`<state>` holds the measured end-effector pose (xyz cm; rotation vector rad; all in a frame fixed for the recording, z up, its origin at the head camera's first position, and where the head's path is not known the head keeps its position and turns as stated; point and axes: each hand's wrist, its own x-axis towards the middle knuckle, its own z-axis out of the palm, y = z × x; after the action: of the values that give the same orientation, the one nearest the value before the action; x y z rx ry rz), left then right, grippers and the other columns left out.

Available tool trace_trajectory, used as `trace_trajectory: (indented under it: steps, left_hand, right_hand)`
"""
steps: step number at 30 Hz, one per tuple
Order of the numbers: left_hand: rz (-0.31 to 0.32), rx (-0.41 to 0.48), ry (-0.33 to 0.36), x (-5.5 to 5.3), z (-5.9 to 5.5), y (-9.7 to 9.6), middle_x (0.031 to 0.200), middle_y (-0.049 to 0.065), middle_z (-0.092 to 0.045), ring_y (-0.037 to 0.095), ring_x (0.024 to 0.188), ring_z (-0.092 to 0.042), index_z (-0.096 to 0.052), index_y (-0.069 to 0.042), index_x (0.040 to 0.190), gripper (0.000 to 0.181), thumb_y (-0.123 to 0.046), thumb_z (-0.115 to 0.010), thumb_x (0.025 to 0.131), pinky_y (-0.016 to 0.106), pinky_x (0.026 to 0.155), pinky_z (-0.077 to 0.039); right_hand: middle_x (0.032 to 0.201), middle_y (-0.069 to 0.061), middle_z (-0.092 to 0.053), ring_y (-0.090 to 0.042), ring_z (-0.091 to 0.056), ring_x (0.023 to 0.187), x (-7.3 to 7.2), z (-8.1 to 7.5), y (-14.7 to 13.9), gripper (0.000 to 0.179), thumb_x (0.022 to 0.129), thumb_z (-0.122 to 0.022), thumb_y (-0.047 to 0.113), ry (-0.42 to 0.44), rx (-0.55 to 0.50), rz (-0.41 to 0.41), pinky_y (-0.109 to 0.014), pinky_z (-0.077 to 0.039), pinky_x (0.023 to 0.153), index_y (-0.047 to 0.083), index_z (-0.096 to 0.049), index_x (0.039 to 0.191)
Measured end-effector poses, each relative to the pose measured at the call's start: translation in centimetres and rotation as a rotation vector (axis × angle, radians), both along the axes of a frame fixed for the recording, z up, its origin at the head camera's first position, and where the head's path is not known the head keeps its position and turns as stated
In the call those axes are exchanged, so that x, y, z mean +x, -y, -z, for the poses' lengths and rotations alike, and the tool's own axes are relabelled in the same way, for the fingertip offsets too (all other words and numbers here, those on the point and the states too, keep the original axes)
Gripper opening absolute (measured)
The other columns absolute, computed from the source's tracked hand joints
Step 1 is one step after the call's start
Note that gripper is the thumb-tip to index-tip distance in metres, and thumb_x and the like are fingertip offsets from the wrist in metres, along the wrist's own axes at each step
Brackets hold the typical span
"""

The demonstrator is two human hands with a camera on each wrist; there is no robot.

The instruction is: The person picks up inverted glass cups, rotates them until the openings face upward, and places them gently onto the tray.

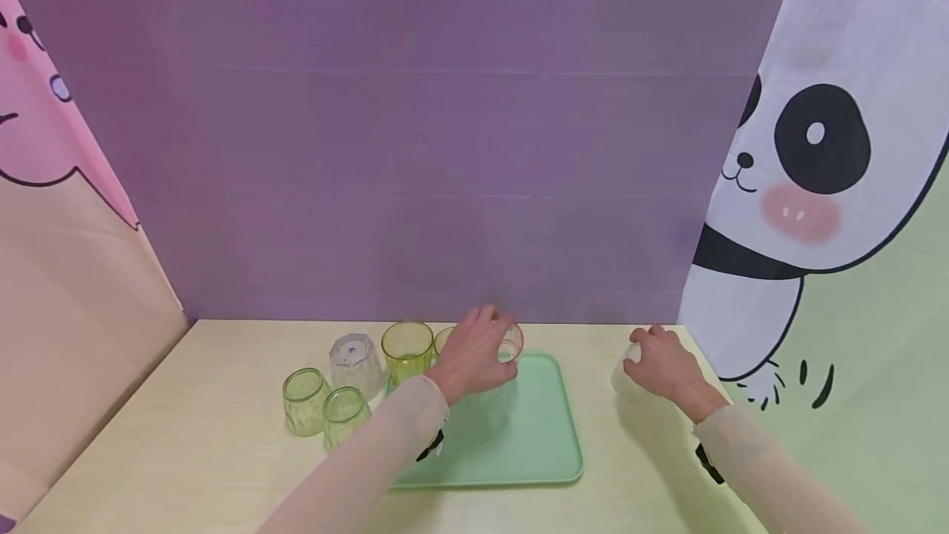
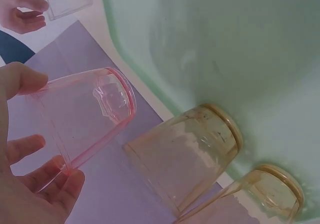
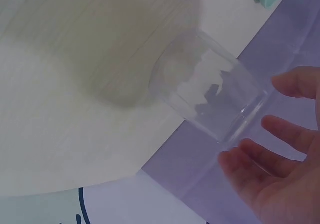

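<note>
The left hand [image 1: 474, 353] pinches a pink glass [image 2: 90, 108] near the far edge of the tray [image 1: 519, 435]; swung sideways, it could knock a yellow glass [image 2: 192, 154]. The right hand [image 1: 663, 365], fingers loosely spread, could tip a clear glass [image 3: 205, 83] by bumping it.
</note>
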<state>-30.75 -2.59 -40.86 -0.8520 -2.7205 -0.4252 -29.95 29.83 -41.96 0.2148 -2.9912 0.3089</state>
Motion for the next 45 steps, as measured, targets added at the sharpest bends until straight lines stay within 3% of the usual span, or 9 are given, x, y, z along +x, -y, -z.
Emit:
trace_trajectory:
  steps: [9, 17, 32, 45]
  left_hand:
    - [0.004, -0.029, 0.001, -0.2, 0.1, -0.5, 0.124, 0.012, -0.057, 0.028, 0.108, -0.053, -0.059, -0.009, 0.138, 0.06, -0.034, -0.072, 0.085, 0.037, 0.092, -0.048]
    - [0.005, -0.061, -0.037, -0.6, 0.3, -0.5, 0.122, 0.012, -0.057, 0.027, 0.106, -0.054, -0.06, -0.009, 0.137, 0.06, -0.035, -0.073, 0.085, 0.037, 0.091, -0.049]
    - [-0.015, -0.045, 0.06, -1.2, 1.2, -0.3, 0.126, 0.012, -0.055, 0.028, 0.109, -0.051, -0.056, -0.009, 0.142, 0.063, -0.035, -0.072, 0.086, 0.039, 0.093, -0.048]
    - [-0.018, -0.061, 0.08, -1.6, 1.9, -0.5, 0.134, 0.013, -0.053, 0.03, 0.117, -0.052, -0.052, -0.008, 0.146, 0.068, -0.034, -0.07, 0.086, 0.041, 0.099, -0.047]
  right_hand:
    - [0.116, -0.028, -0.057, -0.048, -0.055, 0.108, -0.3, 0.4, -0.2, 0.043, 0.086, -0.064, 0.018, 0.019, -0.006, -0.005, -0.062, -0.053, 0.071, -0.005, -0.062, 0.122]
    - [0.104, -0.023, -0.058, -0.045, -0.054, 0.098, -0.3, 1.0, -0.3, 0.036, 0.082, -0.064, 0.012, -0.046, 0.039, -0.035, -0.058, -0.053, 0.062, -0.004, -0.064, 0.114]
    - [0.108, -0.021, -0.059, -0.044, -0.053, 0.096, -0.4, 1.2, -0.1, 0.036, 0.083, -0.063, 0.011, -0.058, 0.067, -0.054, -0.058, -0.054, 0.064, -0.002, -0.065, 0.117]
    - [0.107, -0.02, -0.059, -0.044, -0.054, 0.096, -0.3, 1.5, 0.2, 0.035, 0.082, -0.063, 0.01, -0.074, 0.072, -0.046, -0.058, -0.054, 0.063, -0.002, -0.065, 0.116]
